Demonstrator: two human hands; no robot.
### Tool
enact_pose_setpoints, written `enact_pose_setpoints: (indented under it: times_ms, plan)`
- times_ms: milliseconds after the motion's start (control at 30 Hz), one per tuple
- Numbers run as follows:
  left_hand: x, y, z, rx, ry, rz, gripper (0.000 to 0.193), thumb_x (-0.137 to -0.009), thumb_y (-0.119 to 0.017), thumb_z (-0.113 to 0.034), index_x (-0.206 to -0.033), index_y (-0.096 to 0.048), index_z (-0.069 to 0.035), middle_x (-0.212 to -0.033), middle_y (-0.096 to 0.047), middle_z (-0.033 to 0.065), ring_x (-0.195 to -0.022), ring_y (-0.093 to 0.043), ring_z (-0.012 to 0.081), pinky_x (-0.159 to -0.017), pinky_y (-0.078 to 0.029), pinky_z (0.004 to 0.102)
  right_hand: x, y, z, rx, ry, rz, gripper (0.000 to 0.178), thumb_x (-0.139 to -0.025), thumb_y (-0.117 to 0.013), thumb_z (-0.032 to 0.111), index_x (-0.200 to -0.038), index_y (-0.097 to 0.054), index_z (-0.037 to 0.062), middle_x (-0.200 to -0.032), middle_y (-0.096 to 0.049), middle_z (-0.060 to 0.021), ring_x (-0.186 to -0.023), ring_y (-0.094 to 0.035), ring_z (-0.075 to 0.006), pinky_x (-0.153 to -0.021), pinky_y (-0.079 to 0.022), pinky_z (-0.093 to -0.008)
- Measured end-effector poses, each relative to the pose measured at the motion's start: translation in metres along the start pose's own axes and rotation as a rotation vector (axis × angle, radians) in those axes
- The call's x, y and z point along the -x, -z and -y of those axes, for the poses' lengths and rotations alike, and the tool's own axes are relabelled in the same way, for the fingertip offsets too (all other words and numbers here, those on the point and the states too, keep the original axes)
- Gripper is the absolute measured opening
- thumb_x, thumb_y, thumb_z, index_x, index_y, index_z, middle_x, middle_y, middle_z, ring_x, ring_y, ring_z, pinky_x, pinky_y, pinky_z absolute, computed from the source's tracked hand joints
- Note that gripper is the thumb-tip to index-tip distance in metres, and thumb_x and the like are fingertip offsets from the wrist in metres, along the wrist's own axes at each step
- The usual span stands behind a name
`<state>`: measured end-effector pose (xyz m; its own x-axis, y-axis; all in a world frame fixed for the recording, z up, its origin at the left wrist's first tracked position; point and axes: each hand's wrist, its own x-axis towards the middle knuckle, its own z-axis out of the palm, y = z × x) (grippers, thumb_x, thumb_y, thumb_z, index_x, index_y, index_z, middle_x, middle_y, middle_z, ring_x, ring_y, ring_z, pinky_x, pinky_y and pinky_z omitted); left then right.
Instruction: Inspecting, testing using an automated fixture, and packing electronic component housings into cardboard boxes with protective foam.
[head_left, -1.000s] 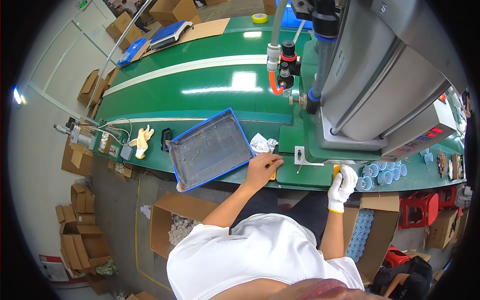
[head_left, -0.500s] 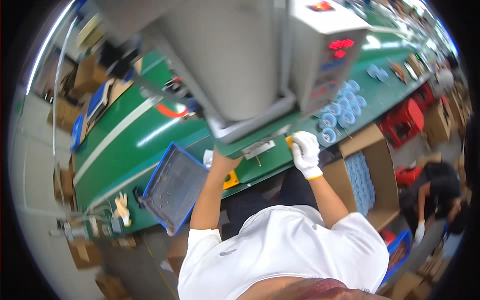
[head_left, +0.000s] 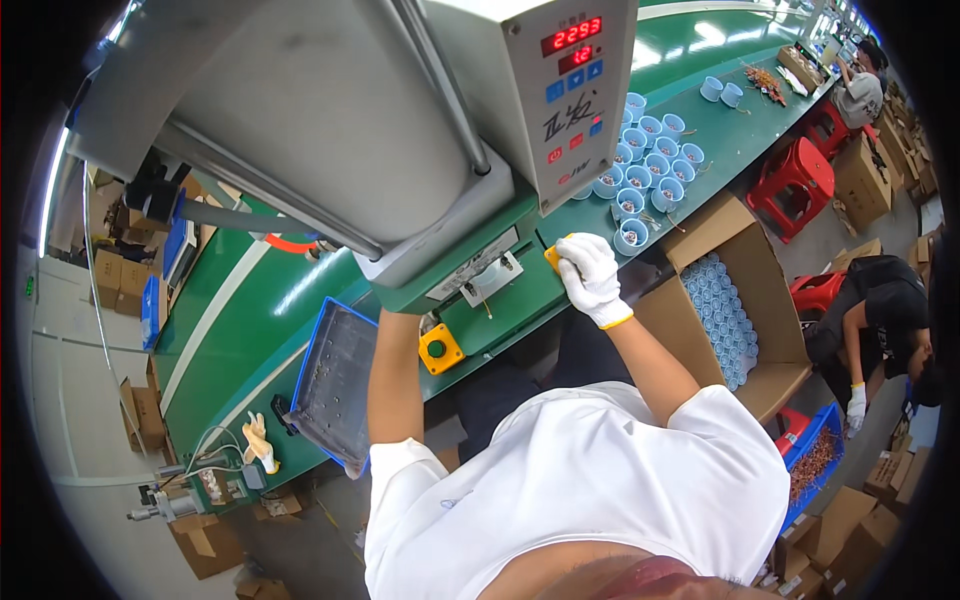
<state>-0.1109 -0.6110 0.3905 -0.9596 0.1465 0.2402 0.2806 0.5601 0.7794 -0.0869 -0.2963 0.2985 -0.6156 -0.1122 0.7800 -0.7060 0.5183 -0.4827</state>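
A grey and green press machine (head_left: 330, 110) with a lit red display fills the upper middle. My right hand (head_left: 590, 272), in a white glove, is closed over a yellow button box (head_left: 553, 258) at the machine's right side. My bare left forearm (head_left: 397, 370) reaches up behind the machine's lower corner, which hides the left hand. Beside that forearm sits another yellow box with a green button (head_left: 440, 348). Under the machine's head a small metal fixture (head_left: 492, 280) shows, with a thin wire tip hanging from it.
Several light blue cups (head_left: 640, 178) stand on the green bench to the right. An open carton (head_left: 770, 365) of blue cups is below them. A blue-rimmed tray (head_left: 335, 385) lies left, near a loose glove (head_left: 260, 442). Red stools (head_left: 797, 185) and a bending co-worker (head_left: 885, 320) are farther right.
My view has shifted, and the machine now appears farther left and sharper. The green-button box by my left forearm has come into full view. My right hand stays on its button box.
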Motion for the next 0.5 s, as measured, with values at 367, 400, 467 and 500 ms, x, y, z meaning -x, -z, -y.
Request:
enact_pose_setpoints:
  times_ms: [367,400,467,500]
  plan:
    - [0.055,0.016,-0.024,0.050,-0.008,-0.198,0.022,-0.082,-0.074,-0.003,-0.103,-0.071,0.003,-0.093,-0.073,0.0174,-0.085,-0.071,0.0304,-0.077,-0.055,0.0377,0.014,0.001,-0.002,-0.037,-0.125,-0.016,0.035,-0.083,-0.072,-0.004,-0.117,-0.067,0.0001,-0.121,-0.068,-0.0197,-0.109,-0.067,-0.0390,-0.093,-0.055,-0.0430]
    - [0.085,0.007,-0.024,0.048,0.092,-0.288,0.022,-0.083,-0.079,-0.007,-0.102,-0.072,0.002,-0.097,-0.075,0.0157,-0.088,-0.072,0.0294,-0.081,-0.056,0.0393,0.015,0.004,-0.005,0.013,-0.045,0.012,0.037,-0.084,-0.071,-0.005,-0.120,-0.067,-0.0012,-0.121,-0.068,-0.0211,-0.111,-0.067,-0.0386,-0.089,-0.057,-0.0398]
    - [0.145,-0.023,-0.005,-0.100,0.108,-0.369,0.023,-0.082,-0.082,-0.008,-0.101,-0.074,0.001,-0.099,-0.075,0.0144,-0.093,-0.072,0.0294,-0.083,-0.058,0.0389,0.009,0.004,0.003,0.001,-0.037,0.071,0.038,-0.083,-0.072,-0.006,-0.120,-0.066,-0.0011,-0.121,-0.069,-0.0205,-0.108,-0.068,-0.0378,-0.090,-0.057,-0.0416]
    - [0.163,-0.036,-0.002,-0.235,0.108,-0.430,0.023,-0.081,-0.085,-0.009,-0.101,-0.076,0.000,-0.101,-0.076,0.0132,-0.098,-0.073,0.0294,-0.084,-0.060,0.0385,0.009,0.005,0.003,-0.004,-0.035,0.095,0.038,-0.082,-0.072,-0.007,-0.119,-0.066,-0.0009,-0.120,-0.069,-0.0201,-0.107,-0.068,-0.0377,-0.091,-0.056,-0.0427]
